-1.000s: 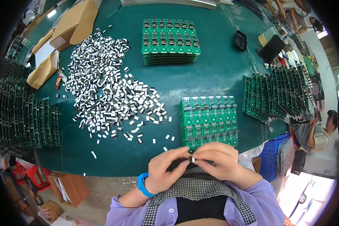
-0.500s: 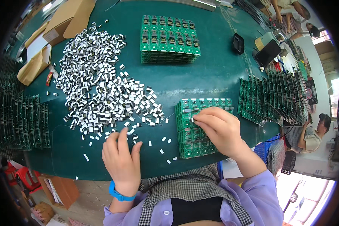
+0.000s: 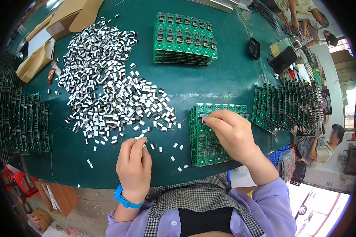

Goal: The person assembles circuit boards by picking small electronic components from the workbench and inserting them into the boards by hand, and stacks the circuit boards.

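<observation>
My right hand (image 3: 230,133) rests on a stack of green circuit boards (image 3: 203,152) near the table's front edge. Its fingertips pinch a small white component against the top left corner of the upper board. My left hand (image 3: 133,166), with a blue wristband (image 3: 124,200), lies on the green table (image 3: 209,85) to the left of that stack. Its fingers are drawn together on a small black-and-white component (image 3: 141,137) at the near edge of a large pile of such components (image 3: 103,83).
Another stack of green boards (image 3: 184,39) lies at the far middle. Boards stand on edge in rows at the left (image 3: 21,122) and right (image 3: 288,104). Cardboard boxes (image 3: 69,17) sit far left, black objects (image 3: 254,48) far right. Another person (image 3: 324,148) sits at the right.
My hands, together at my chest a second ago, have parted. The right went to the board stack; the left reached into the loose components and closed its spread fingers on one.
</observation>
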The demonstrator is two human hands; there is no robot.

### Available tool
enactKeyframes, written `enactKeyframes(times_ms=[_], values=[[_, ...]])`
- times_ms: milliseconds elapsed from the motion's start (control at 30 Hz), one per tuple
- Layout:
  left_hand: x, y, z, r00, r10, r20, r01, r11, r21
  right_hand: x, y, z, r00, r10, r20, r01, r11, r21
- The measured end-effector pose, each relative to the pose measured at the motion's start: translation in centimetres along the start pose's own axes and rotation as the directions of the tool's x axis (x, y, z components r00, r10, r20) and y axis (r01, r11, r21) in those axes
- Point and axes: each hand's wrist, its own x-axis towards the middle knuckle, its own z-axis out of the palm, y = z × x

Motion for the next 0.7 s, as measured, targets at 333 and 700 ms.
enactKeyframes(times_ms=[333, 700], values=[[-0.7, 0.9, 0.4, 0.998, -0.062, 0.013, 0.063, 0.93, -0.362, -0.2, -0.2, 0.3, 1.0, 0.009, -0.016, -0.009, 1.0, 0.008], [-0.9, 1.7, 1.0, 0.989, -0.055, 0.137, 0.122, 0.825, -0.552, -0.3, -0.1, 0.5, 0.999, 0.012, -0.031, -0.011, 0.999, 0.035]])
